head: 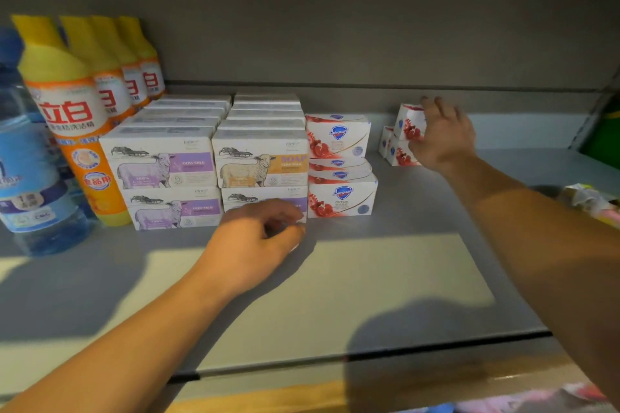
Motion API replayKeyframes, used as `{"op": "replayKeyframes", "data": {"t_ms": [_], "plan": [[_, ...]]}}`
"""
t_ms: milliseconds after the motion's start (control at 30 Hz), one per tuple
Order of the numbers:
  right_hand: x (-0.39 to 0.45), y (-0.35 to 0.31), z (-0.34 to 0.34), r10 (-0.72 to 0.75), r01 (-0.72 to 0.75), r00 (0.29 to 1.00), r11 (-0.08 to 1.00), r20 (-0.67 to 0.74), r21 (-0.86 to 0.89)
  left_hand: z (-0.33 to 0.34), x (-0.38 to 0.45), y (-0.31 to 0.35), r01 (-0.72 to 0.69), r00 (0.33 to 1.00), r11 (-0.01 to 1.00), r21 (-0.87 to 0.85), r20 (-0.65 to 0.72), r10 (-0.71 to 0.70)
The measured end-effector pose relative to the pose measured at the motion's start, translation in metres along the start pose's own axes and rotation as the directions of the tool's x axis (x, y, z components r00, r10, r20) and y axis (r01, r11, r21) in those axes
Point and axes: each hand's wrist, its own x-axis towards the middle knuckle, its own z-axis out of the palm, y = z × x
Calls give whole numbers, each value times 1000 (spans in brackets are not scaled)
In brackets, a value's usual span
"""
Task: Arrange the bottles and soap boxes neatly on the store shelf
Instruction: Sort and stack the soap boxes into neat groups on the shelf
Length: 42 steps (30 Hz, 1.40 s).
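So nearest the camera is the flat grey metal shelf, and the left hand hovers low over it with fingers loosely curled, holding nothing, right in front of the lower white cardboard soap boxes with sheep drawings, which sit stacked two high in rows running back. At about 3 o'clock from those is a stack of white-and-red pomegranate soap boxes. Further back, around 1 o'clock, the right hand grips the top box of a small tilted pile of the same red-and-white boxes. Way over at 10 o'clock stand tall yellow-and-orange plastic detergent bottles, with a clear blue-labelled bottle beside them.
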Motion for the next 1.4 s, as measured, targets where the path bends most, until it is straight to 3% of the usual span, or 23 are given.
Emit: {"op": "replayKeyframes", "data": {"t_ms": [100,200,300,500,667,767,900,967,1067,1133,1233,1300,1400], "plan": [[11,-1,5,0,4,999,993,37,-121,1,2,-1,4,1000,1000,-2,-4,-4],[14,-2,3,-15,-6,995,975,-94,-223,2,2,-2,2,1000,1000,-1,-1,-2],[7,2,-9,-36,1,990,969,-134,-247,2,2,-2,-1,1000,1000,2,11,1],[-41,-13,-45,-119,122,981,992,-154,13,-1,1,1,-14,1000,1000,-13,8,15],[-101,-48,-87,-177,227,961,945,-214,234,-8,-1,7,-74,997,993,-88,-38,71],[-144,-76,-97,-263,287,958,892,-116,349,-14,-4,11,-100,994,968,-230,-58,89],[-185,-106,-83,-294,222,951,863,93,453,-18,-10,17,-108,986,869,-483,63,157],[-196,-113,-74,-293,175,944,834,151,523,-19,-12,16,-89,974,851,-517,135,184],[-209,-111,-60,-201,91,975,746,93,660,-20,-13,13,-43,980,873,-486,150,132],[-216,-104,-51,-141,8,985,620,102,784,-22,-12,11,36,994,875,-482,109,19],[-224,-95,-40,-170,-98,968,416,183,904,-21,-10,12,256,967,718,-648,185,-178],[-221,-92,-39,-200,-119,958,366,203,923,-22,-11,13,321,947,604,-730,250,-201],[-215,-87,-33,-187,-162,956,307,226,938,-20,-9,12,366,930,524,-769,298,-212]]}}
